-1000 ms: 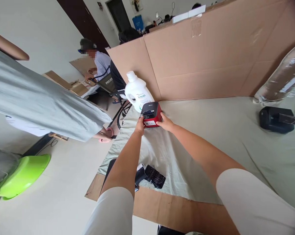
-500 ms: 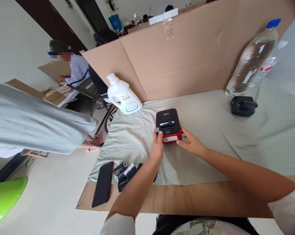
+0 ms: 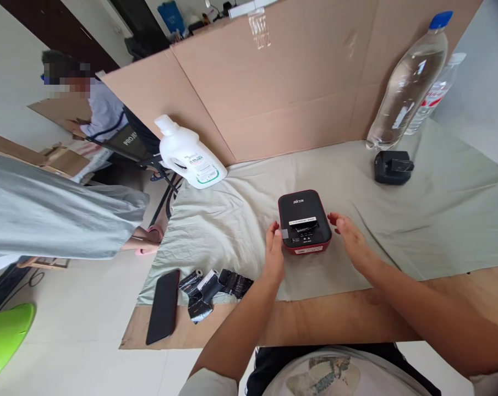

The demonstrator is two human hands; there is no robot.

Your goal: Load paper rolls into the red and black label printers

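A small label printer (image 3: 304,206) with a black top and red base sits on the cloth. A dark strip with a white edge shows at the slot in its lid, and a grey tab (image 3: 284,234) sticks out at its left side. My left hand (image 3: 274,254) is just left of the printer, fingers loosely extended; whether it touches the tab I cannot tell. To the right, my right hand (image 3: 351,235) is open and apart from the printer, its fingers pointing at the red side. Neither hand holds anything.
Crumpled black label rolls (image 3: 209,289) and a phone (image 3: 163,307) lie near the left front edge. A white jug (image 3: 195,157) stands behind. Water bottles (image 3: 411,85) and a black device (image 3: 392,168) are at right. Cardboard (image 3: 273,93) walls the back; people are at left.
The view has shifted. The printer has moved right and nearer on the cloth and is turned slightly. My right hand has come away from its side; my left hand's grip has loosened.
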